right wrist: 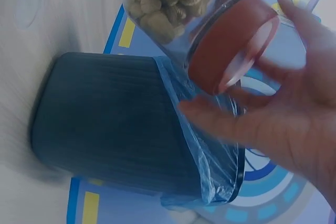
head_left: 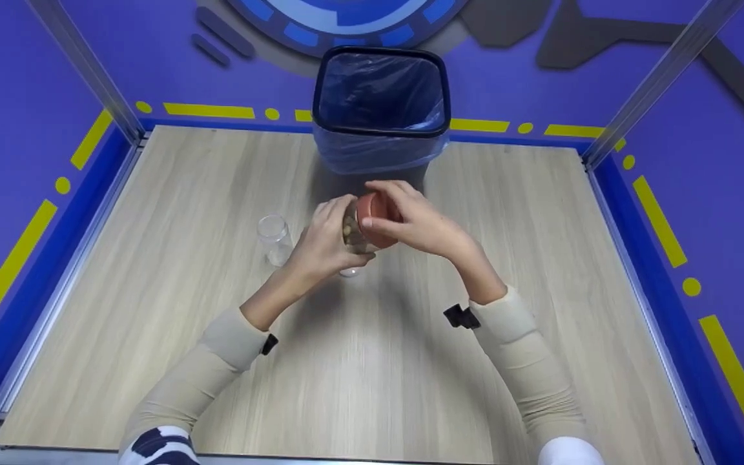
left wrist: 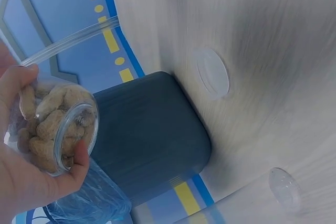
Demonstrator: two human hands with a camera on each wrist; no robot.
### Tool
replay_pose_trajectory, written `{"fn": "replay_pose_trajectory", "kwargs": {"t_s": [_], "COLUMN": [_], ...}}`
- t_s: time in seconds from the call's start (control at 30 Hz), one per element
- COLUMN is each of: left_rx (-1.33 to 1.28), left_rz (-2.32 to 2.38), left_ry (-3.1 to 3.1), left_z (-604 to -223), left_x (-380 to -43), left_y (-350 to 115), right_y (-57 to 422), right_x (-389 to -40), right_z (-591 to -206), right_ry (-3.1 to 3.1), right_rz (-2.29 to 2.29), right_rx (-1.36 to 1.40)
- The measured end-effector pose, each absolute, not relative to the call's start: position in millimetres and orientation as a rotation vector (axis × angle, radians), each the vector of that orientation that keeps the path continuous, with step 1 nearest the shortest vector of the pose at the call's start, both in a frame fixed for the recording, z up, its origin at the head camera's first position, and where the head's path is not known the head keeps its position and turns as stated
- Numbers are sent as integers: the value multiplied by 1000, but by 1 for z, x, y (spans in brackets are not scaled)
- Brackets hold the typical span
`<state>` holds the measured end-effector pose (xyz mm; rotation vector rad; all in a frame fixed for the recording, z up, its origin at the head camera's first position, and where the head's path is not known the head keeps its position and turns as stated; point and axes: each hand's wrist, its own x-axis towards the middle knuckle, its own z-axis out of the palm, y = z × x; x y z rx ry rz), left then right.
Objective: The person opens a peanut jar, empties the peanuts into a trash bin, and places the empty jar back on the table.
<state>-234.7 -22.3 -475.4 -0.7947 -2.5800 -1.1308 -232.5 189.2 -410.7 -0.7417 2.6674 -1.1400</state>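
Observation:
My left hand (head_left: pixel 327 242) grips a clear jar (left wrist: pixel 79 124) of peanuts (left wrist: pixel 50 124), tilted and held above the table. A red-brown screw lid (right wrist: pixel 233 45) sits on the jar's end toward my right hand (head_left: pixel 427 223). Thumb and fingers of that hand spread around the lid; in the right wrist view they look blurred and fairly straight, with a gap between the lid and the nearest fingertip. An empty clear container (head_left: pixel 275 240) stands on the table left of my left hand. Below the jar lies a small translucent disc (left wrist: pixel 212 74), partly hidden in the head view.
Beyond my hands, a dark bin (right wrist: pixel 105 119) with a clear plastic liner (head_left: pixel 378 152) stands at the table's back. Purple walls (head_left: pixel 688 161) with metal corner posts enclose the wooden table (head_left: pixel 359 387) on the left, right and back.

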Motion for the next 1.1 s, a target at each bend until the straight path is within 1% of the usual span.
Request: {"fn": "replay_pose_trajectory", "kwargs": {"t_s": [0.1,0.17,0.27,0.43,0.57,0.97,1.1], "left_rx": [-792,-793,-805,-822,-820,-808,-811], "left_rz": [-1129,-1118,-1099,-1084,-1067,-1078,-1087], "left_ry": [-2588,-2593,-2582,-2552,-2572,-2585,-2584], "left_z": [-474,-474,-474,-475,-475,-475,-476], "left_x": [-234,-234,-235,-235,-234,-233,-233], "left_y": [-22,-22,-23,-23,-24,-27,-26], "right_y": [187,186,184,180,182,193,194], "right_x": [-230,-229,-226,-223,-222,-226,-227], "right_z": [-412,-412,-411,-408,-406,-409,-410], "right_ry": [2668,2656,2654,2675,2674,2650,2642], "right_rz": [-1206,-1233,-1228,-1196,-1173,-1159,-1170], "right_rx": [-518,-425,-383,-395,-461,-865,-925]}}
